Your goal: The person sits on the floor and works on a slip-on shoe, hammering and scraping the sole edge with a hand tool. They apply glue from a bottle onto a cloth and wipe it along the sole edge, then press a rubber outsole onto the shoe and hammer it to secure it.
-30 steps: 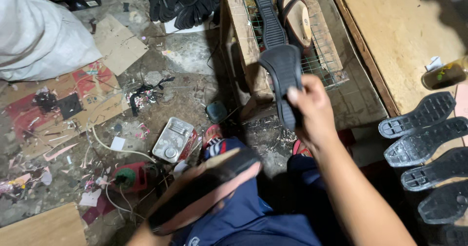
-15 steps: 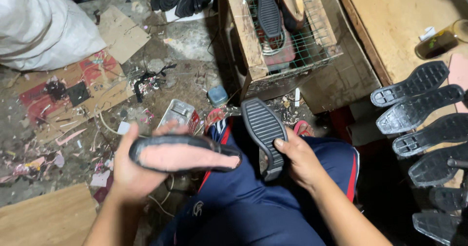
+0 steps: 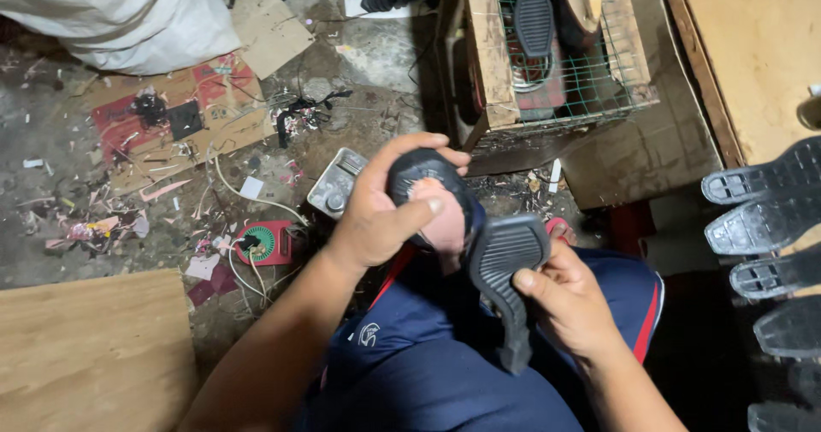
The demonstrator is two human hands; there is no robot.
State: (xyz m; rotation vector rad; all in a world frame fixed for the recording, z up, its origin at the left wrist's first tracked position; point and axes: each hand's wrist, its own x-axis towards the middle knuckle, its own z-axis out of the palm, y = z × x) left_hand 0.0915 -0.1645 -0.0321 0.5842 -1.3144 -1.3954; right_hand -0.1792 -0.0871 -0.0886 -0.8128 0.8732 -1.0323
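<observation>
The left hand (image 3: 385, 218) grips a dark shoe upper (image 3: 432, 197) over the lap, thumb pressed on its pinkish underside, fingers curled round the toe. The right hand (image 3: 569, 299) pinches a black ridged sole (image 3: 506, 265) by its edge, tread facing up, its toe end touching the upper. The two parts meet but appear not yet seated together; aligning and pressing seem left. Both forearms angle inward above blue shorts (image 3: 428, 363).
</observation>
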